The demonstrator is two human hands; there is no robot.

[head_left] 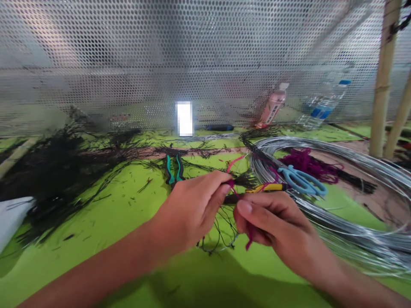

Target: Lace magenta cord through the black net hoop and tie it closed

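Observation:
My left hand is closed, thumb against fingers, on a bundle of black strands whose cut ends fan out to the right. Purple yarn passes round the bundle near my left fingertips. Its tail hangs from my right hand, which pinches it between thumb and forefinger close beside the left. Beneath both hands spreads black knotted mesh with a thin wire edge. Just beyond them lies a tool with a yellow handle, partly covered. Teal-and-black pliers handles rest behind my left hand.
A large coil of silver wire lies at right, with light-blue scissors and a purple yarn hank on it. Black strands pile at left. A pink bottle and water bottle lean against perforated metal. Bamboo poles stand right.

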